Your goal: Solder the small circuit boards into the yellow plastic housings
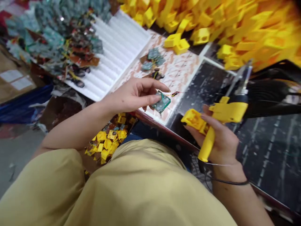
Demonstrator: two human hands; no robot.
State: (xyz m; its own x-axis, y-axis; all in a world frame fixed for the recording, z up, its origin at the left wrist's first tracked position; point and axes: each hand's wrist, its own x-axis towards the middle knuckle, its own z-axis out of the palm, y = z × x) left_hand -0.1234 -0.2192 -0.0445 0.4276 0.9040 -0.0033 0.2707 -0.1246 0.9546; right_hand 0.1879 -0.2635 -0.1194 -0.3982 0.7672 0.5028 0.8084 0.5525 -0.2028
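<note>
My left hand pinches a small green circuit board between thumb and fingers over the near edge of the work surface. Thin wires run from the board to a small dark part at its right. A yellow plastic housing, hollow side showing, is gripped by the fingertips of my right hand. That same hand also holds a yellow pistol-shaped soldering gun, its handle across the palm and its metal tip pointing up and away. The board and the housing are apart.
Wired circuit boards are heaped at the far left beside a white ridged tray. A few boards lie on the patterned surface. Yellow housings pile up at the back right. Below my left arm sits a heap of yellow pieces.
</note>
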